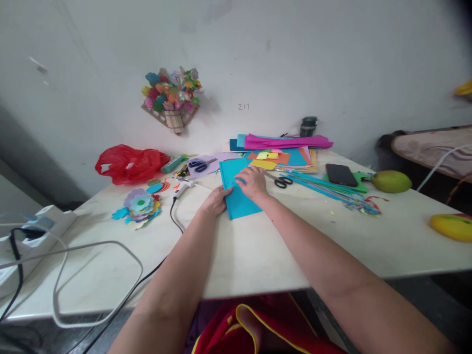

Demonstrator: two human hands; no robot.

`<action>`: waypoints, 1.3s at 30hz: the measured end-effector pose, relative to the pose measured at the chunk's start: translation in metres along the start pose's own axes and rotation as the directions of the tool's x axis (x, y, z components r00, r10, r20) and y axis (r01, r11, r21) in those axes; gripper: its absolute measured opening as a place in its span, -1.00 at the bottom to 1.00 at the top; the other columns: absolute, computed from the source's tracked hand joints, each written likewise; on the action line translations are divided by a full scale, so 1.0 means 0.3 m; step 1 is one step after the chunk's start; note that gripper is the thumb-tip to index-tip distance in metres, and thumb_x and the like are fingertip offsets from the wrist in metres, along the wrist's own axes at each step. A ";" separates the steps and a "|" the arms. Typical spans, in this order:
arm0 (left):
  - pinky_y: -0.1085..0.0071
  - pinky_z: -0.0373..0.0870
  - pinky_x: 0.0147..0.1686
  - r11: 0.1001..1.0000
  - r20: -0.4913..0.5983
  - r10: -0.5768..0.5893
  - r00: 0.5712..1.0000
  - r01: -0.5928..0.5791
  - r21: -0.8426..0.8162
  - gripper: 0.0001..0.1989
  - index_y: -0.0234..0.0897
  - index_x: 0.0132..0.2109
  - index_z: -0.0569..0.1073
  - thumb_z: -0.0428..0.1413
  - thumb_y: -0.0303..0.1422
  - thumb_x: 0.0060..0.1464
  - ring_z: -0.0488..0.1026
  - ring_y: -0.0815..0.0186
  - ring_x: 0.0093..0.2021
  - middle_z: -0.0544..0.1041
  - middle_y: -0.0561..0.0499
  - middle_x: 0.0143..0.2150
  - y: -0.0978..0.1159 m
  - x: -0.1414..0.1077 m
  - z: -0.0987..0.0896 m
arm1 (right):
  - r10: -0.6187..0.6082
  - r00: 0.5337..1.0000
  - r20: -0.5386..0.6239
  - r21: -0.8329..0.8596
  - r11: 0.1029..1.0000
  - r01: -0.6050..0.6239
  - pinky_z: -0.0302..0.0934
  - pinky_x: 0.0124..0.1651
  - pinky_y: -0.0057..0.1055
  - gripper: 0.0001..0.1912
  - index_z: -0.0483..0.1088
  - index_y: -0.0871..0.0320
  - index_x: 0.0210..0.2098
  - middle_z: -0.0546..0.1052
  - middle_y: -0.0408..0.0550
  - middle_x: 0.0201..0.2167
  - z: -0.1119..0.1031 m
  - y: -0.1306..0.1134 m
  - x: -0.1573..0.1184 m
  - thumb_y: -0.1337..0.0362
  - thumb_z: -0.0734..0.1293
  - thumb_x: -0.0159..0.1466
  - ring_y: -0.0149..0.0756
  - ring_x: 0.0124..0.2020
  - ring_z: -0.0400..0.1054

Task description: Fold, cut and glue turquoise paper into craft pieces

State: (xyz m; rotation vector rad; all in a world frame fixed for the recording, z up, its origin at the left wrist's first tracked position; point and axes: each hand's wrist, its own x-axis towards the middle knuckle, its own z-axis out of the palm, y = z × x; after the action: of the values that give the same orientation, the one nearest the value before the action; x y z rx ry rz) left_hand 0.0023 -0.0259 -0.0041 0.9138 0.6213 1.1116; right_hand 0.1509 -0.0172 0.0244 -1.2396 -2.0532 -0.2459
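A bright blue sheet of paper [243, 206], its left edge folded into a narrow strip, lies on the table in front of me. My left hand [217, 200] is closed on that folded edge, thumb on top; its other fingers are mostly hidden. My right hand [254, 183] rests on the upper right part of the sheet, fingers bent a little and spread over it. Just beyond the right hand lie black-handled scissors [283, 182]. A white glue gun [183, 187] with a black cord lies left of my left hand.
Left are paper flower shapes [140, 202], a red plastic bag [131, 164], dark scissors [199, 166] and a power strip [47, 236] with looping cables. Coloured papers [291, 142] are stacked behind. Right are blue strips [313, 186], a phone [341, 175], and a green mango [391, 181].
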 end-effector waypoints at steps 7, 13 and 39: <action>0.15 0.32 0.03 1.000 0.023 -0.006 1.000 0.007 -0.007 -0.61 -0.41 -0.06 0.40 0.20 -0.51 -0.11 0.45 0.11 -0.07 0.55 -0.16 -0.18 0.001 -0.005 0.008 | -0.092 0.994 0.053 -0.093 0.991 0.097 -0.11 -0.05 -0.20 -0.77 0.53 0.03 -0.25 0.48 -0.02 -0.20 0.015 0.002 -0.009 0.24 0.23 0.23 -0.14 -0.14 0.12; 0.14 0.33 0.01 1.000 0.030 -0.019 0.999 0.019 0.007 -0.59 -0.43 -0.04 0.40 0.19 -0.52 -0.11 0.47 0.11 -0.10 0.55 -0.18 -0.17 -0.002 -0.008 0.011 | -0.149 0.985 0.085 -0.148 0.976 0.160 -0.14 0.00 -0.16 -0.71 0.53 0.06 -0.28 0.47 0.01 -0.25 -0.002 -0.009 -0.009 0.30 0.16 0.27 -0.15 -0.14 0.10; 0.17 0.32 0.03 1.000 0.072 -0.018 0.997 0.018 0.001 -0.63 -0.46 -0.07 0.41 0.19 -0.52 -0.10 0.47 0.11 -0.09 0.56 -0.19 -0.19 -0.009 0.000 0.004 | -0.152 0.988 0.025 -0.257 0.954 0.153 -0.11 -0.04 -0.21 -0.69 0.49 0.20 -0.32 0.46 0.05 -0.28 0.024 0.003 -0.009 0.38 0.12 0.27 -0.17 -0.20 0.12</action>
State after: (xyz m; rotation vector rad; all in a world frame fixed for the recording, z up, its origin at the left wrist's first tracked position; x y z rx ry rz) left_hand 0.0047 -0.0266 -0.0059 0.9423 0.5695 1.0579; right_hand 0.1491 -0.0151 0.0173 -1.2332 -2.1752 -0.6004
